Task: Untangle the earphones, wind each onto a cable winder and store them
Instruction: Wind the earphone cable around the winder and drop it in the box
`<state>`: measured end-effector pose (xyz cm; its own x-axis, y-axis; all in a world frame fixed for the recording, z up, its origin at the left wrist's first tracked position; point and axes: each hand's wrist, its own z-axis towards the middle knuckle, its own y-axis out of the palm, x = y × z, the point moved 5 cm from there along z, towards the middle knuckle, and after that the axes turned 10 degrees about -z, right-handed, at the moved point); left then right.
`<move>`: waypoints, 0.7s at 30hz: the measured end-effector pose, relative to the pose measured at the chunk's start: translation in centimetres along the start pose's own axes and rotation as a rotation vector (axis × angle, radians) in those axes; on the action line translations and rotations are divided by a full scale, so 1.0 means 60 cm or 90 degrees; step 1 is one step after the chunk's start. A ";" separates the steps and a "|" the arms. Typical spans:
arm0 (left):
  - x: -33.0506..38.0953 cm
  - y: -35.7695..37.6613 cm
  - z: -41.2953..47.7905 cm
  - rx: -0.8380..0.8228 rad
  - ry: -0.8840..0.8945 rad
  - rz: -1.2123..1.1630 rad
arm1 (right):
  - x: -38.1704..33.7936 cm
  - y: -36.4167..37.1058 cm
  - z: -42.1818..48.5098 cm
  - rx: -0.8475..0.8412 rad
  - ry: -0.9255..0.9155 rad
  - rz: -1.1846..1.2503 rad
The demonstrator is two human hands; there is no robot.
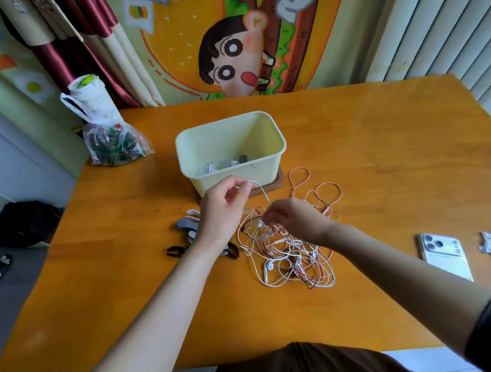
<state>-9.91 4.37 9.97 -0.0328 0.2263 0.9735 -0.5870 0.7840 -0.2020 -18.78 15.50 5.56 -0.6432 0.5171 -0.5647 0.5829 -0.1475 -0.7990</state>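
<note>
Left hand (225,209), right hand (292,218) pinch cable (265,197) above earphones (289,257).

Both arms stretched forward: left hand (225,211) pinches the white cable (265,197) up high, right hand (295,220) pinches it lower.

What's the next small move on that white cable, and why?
Probably draw the left hand up and away from the tangle while the right hand pinches low. The white cable spans both grips, and its lower run is buried among pink and white loops.
</note>
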 end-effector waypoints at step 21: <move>-0.093 0.032 -0.034 -0.030 -0.186 -0.034 | -0.045 -0.185 -0.015 0.370 -0.061 0.047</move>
<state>-9.19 5.79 3.92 -0.2382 0.0143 0.9711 -0.5562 0.8177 -0.1485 -23.09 16.50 16.13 -0.6687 0.4142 -0.6175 0.2776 -0.6314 -0.7241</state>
